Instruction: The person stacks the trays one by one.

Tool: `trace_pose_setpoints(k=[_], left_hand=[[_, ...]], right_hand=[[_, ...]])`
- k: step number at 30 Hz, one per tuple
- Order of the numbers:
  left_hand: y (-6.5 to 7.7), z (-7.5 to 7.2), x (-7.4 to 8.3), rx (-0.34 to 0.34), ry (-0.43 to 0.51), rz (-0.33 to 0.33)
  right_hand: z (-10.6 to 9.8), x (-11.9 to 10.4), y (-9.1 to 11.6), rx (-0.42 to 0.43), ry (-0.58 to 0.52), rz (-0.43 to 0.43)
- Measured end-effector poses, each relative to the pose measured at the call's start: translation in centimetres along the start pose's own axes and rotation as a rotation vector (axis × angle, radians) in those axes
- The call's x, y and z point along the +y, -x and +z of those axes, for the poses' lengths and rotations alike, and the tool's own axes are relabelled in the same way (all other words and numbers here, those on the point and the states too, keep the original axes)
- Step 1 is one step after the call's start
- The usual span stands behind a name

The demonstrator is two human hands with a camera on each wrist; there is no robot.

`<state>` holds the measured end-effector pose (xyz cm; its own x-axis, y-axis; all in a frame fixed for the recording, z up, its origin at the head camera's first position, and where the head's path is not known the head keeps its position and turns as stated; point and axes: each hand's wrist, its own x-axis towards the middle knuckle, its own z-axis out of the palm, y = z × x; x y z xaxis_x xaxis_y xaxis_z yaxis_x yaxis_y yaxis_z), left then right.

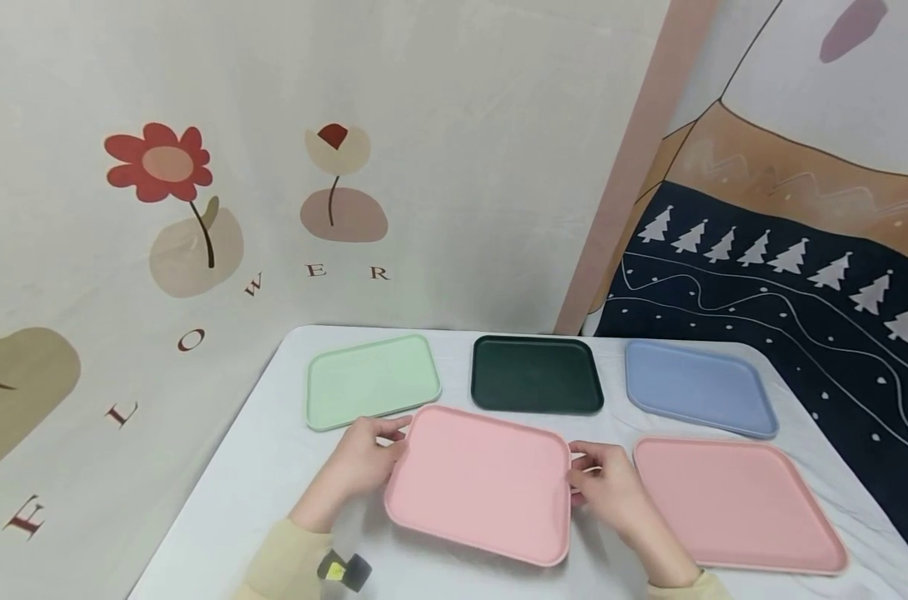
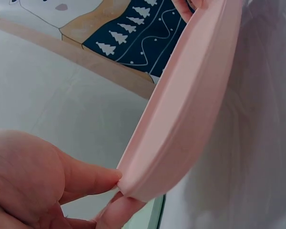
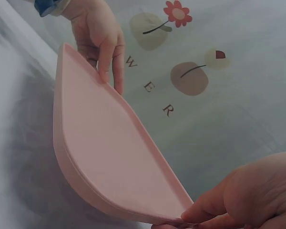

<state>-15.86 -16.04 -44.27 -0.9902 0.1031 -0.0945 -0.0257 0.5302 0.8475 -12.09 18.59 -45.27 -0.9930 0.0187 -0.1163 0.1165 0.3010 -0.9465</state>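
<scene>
Head view: both hands hold 1 pink tray (image 1: pixel 484 483) over the white table (image 1: pixel 228 492), near its front edge. The left hand (image 1: pixel 363 462) pinches the tray's left rim, fingers curled over the edge; the right hand (image 1: pixel 611 483) grips the right rim the same way. The tray's long axis runs left to right between the hands, turned slightly so its far left corner points toward the light green tray (image 1: pixel 371 379). Its far edge sits just in front of the dark green tray (image 1: pixel 536 375). A blue tray (image 1: pixel 697 387) lies far right, and a second pink tray (image 1: pixel 739 500) lies just beside the right hand. Bare tabletop shows to the left of the left hand and along the front edge.

Left wrist view: the thumb and fingers (image 2: pixel 86 179) pinch the tray's corner (image 2: pixel 181 133); the rim runs up and away toward the other hand (image 2: pixel 188 7).

Right wrist view: the right hand's fingers (image 3: pixel 238 200) clasp the near corner of the tray (image 3: pixel 105 148), tilted off the table, with the left hand (image 3: pixel 97 33) gripping the far end.
</scene>
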Motion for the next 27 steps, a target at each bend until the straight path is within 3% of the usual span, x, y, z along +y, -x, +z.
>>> trace_pose_setpoints(k=[14,27], left_hand=[[0.6,1.1,1.0,-0.032,0.166,0.026],[0.9,2.3,1.7,-0.067,0.223,0.034]], right_hand=[[-2.3,-0.8,-0.5,0.005,0.076,-0.009],[-4.3,-1.4,-0.8,0.007,0.142,-0.014]])
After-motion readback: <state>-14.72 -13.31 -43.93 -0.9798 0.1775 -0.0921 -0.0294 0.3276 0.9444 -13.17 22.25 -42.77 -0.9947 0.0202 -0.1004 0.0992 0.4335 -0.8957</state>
